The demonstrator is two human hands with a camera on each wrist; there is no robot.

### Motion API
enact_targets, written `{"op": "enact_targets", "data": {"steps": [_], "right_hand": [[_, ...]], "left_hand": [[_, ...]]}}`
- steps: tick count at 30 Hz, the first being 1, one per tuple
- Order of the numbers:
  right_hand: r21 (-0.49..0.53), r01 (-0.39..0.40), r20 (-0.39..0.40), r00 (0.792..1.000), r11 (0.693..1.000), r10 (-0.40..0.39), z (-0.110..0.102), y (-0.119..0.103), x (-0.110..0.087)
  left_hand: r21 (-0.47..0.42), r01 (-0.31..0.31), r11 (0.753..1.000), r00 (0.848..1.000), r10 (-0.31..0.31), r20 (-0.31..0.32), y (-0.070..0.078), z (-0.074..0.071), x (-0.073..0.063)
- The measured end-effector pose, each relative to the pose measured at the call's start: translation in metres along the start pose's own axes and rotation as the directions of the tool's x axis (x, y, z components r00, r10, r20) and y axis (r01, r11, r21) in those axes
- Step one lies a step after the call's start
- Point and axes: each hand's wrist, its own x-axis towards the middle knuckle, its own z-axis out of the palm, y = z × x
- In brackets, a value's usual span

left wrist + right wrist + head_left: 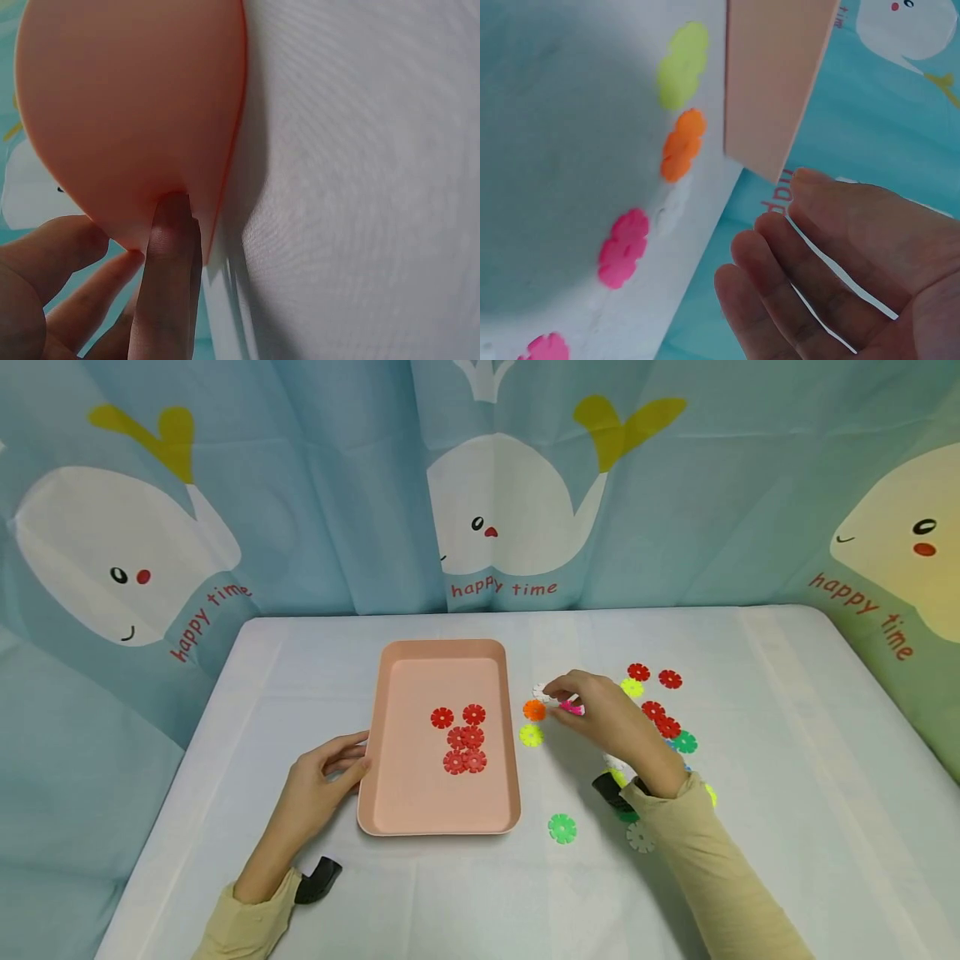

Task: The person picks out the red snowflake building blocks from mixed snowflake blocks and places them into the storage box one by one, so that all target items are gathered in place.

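Note:
My left hand [324,785] holds the left edge of a pink tray [390,693]; the left wrist view shows its fingers [171,240] against the tray's outer wall. Several red interlocking discs [442,717] lie in the tray, right of its middle. My right hand [611,714] hovers over the table just right of the tray, fingers loosely bent, with nothing visible between them. Below it are a pink disc [624,249], an orange disc [534,710] and a white disc [540,693]. A yellow disc [531,735] lies close to the tray's right side.
More discs lie to the right, among them red ones [670,679], a yellow one [632,687] and a green one [685,742]; my right forearm partly hides this group. Nearer the front are a green disc [562,828] and a white disc [640,837]. A whale-print curtain [337,527] hangs behind the table.

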Motion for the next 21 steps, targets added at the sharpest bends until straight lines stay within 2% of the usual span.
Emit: {"op": "enact_targets", "data": {"steps": [13, 21], "right_hand": [[0.001, -0.053, 0.018, 0.998, 0.999, 0.053, -0.005, 0.019, -0.011], [0.000, -0.051, -0.010, 0.999, 0.999, 0.051, -0.009, 0.028, -0.018]], "left_hand": [[-0.002, 0.013, 1.000, 1.000, -0.013, -0.001, 0.001, 0.000, -0.001], [0.007, 0.008, 1.000, 1.000, -0.008, -0.002, 0.001, 0.000, -0.001]]}}
